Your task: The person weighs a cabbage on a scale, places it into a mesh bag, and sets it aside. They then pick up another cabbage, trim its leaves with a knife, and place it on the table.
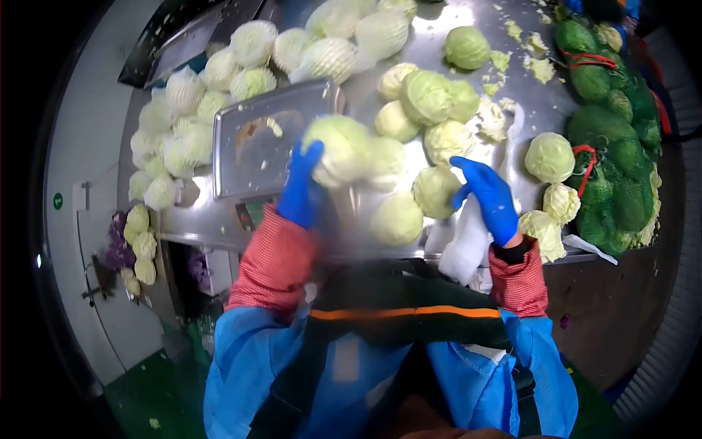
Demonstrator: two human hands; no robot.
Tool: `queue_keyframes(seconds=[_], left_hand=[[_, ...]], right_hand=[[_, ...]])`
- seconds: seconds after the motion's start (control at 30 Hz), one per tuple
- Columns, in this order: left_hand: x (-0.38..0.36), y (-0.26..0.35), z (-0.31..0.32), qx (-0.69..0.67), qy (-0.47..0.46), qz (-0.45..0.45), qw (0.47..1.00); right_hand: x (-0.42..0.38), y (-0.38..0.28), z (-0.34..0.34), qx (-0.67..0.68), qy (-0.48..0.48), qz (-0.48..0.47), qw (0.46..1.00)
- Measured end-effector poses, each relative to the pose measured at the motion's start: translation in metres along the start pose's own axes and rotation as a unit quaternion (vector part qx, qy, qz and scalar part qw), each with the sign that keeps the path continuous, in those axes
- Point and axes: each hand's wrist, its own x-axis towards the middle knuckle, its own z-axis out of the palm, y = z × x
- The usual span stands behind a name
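Observation:
My left hand (301, 186), in a blue glove, grips a pale green cabbage (340, 150) from its left side, with the fingers along its edge. That cabbage overlaps another cabbage (386, 162) just to its right. My right hand (488, 197), also gloved in blue, has thumb and forefinger spread and holds nothing. Its fingertips are right by a cabbage (436, 192) on the metal table (446, 14). Below the right hand lies a bunch of white foam netting (468, 245). A further cabbage (397, 218) rests between my hands, near the front edge.
A metal tray (256, 143) stands left of my left hand. Cabbages in white foam nets (186, 91) crowd the left and back. Green mesh sacks of cabbages (603, 161), tied with red strips, line the right. Torn leaves (541, 69) litter the back right.

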Motion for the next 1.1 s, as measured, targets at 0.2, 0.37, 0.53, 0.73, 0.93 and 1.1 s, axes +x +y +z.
queue_keyframes(seconds=[0.2, 0.37, 0.53, 0.73, 0.93, 1.1], left_hand=[[0.029, 0.029, -0.084, 0.298, 0.104, 0.196, 0.929], [0.026, 0.032, -0.090, 0.366, 0.156, 0.231, 0.888], [0.003, 0.042, -0.011, 0.530, 0.100, 0.446, 0.714], [0.097, -0.033, 0.060, 0.493, -0.019, 0.275, 0.825], [0.154, -0.115, 0.101, 0.527, 0.006, 0.309, 0.792], [0.116, -0.113, 0.146, 0.554, -0.083, 0.380, 0.736]], right_hand=[[-0.006, 0.027, 0.003, -0.099, -0.078, 0.023, 0.992], [-0.011, 0.028, 0.011, -0.121, -0.077, 0.031, 0.989], [-0.009, 0.035, 0.007, -0.120, -0.060, 0.025, 0.991], [-0.010, 0.033, 0.023, -0.113, -0.048, 0.041, 0.992], [-0.014, 0.043, -0.005, -0.128, -0.016, 0.022, 0.991], [-0.006, 0.055, -0.020, -0.039, -0.026, 0.072, 0.996]])
